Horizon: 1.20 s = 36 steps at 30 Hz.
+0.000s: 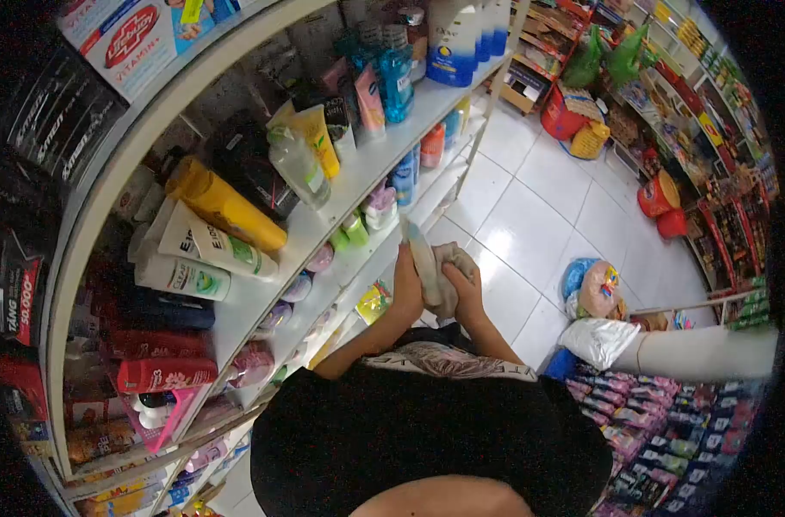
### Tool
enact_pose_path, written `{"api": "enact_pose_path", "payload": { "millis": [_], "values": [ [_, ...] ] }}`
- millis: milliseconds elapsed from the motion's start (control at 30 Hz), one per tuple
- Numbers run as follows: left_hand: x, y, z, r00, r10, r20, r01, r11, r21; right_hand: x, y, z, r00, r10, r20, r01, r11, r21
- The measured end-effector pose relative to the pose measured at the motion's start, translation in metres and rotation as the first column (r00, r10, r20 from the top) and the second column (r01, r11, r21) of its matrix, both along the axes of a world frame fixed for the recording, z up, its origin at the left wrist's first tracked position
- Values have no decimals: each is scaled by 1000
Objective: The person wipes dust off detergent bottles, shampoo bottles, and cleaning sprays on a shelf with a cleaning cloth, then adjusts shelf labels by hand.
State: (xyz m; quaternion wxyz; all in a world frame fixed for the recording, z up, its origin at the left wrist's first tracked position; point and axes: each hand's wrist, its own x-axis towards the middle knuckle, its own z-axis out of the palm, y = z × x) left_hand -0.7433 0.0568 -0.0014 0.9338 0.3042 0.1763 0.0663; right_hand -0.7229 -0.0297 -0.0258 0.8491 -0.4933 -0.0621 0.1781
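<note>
In front of my body, my left hand (408, 280) is closed around a pale, flattened tube or bottle (422, 257) held upright. Its label cannot be read. My right hand (467, 283) grips a greyish cloth (446, 274), bunched up and pressed against the side of that container. Left of my hands is the white shelf (311, 233). On it stand a clear pump bottle (299, 168), a yellow tube (317, 142), a tilted yellow bottle (229, 207) and white tubes (186, 274).
Blue mouthwash bottles (396, 82) and a white and blue Dove bottle (451, 47) stand farther along the shelf. White floor tiles (513, 207) lie beyond my hands. To the right are a silver bag (599, 342), red tubs (660, 196) and packed racks (668, 431).
</note>
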Motion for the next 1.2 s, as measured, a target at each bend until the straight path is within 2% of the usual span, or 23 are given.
{"api": "enact_pose_path", "payload": {
  "millis": [33,100,133,167,200,233,267,300,367,400,433,467,500,533,567,633,700,767,800,867,900,967,1200],
  "values": [
    [5,0,-5,1000,16,-6,-16,1000,-1,8,3,-11,1000,16,-6,-16,1000,-1],
    [9,-3,-21,948,309,76,-313,858,407,17,7,-30,992,84,90,-68,983,-173],
    [15,6,-2,941,147,306,-263,885,383,26,12,-31,980,131,151,-90,963,-253],
    [24,12,5,933,172,317,-292,877,383,34,22,-20,974,157,163,-113,961,-251],
    [33,18,10,886,224,405,-410,788,459,38,33,-5,979,184,-86,-181,983,42],
    [40,19,15,833,264,486,-518,681,518,41,37,11,905,271,-327,-161,932,326],
    [47,14,22,718,358,597,-678,555,482,54,33,24,865,456,-211,-392,875,283],
    [52,12,20,704,387,596,-697,540,472,69,26,21,851,479,-213,-420,866,270],
    [56,19,7,504,54,862,-863,67,501,99,14,-7,759,649,53,-600,729,-329],
    [51,23,-30,720,41,693,-690,-73,720,113,10,-40,480,615,626,-169,765,-622],
    [60,19,-38,718,61,694,-688,-90,720,122,5,-27,463,628,626,-188,759,-623],
    [70,15,-40,616,15,787,-784,-75,616,131,2,-3,589,666,458,-417,736,-534],
    [81,14,-40,500,-34,866,-866,-57,498,142,1,10,653,711,259,-605,696,-385],
    [88,13,-32,485,-44,873,-872,-100,479,151,1,9,702,704,-106,-709,680,-187],
    [91,12,-26,494,-32,869,-865,-118,487,156,-2,2,686,719,-114,-726,663,-181],
    [96,14,-13,477,159,864,-859,-121,497,164,-11,-14,830,553,-79,-550,784,-288],
    [102,22,-3,475,653,590,-770,-16,638,168,-20,-1,839,517,-172,-542,822,-172],
    [121,48,-9,187,869,459,-785,-148,601,177,-29,2,797,545,-259,-578,814,-65],
    [123,57,-8,188,871,454,-780,-149,607,180,-33,-2,794,547,-267,-580,812,-63],
    [125,62,13,468,771,432,-683,6,730,186,-43,-11,823,484,-299,-537,834,-128],
    [129,59,14,469,771,432,-680,3,733,189,-48,-15,821,486,-301,-539,833,-124],
    [141,54,19,465,721,514,-810,112,576,195,-57,-19,809,514,-284,-563,816,-128],
    [157,67,12,390,763,516,-757,-53,652,207,-82,-15,837,472,-278,-529,827,-190]
  ]
}}
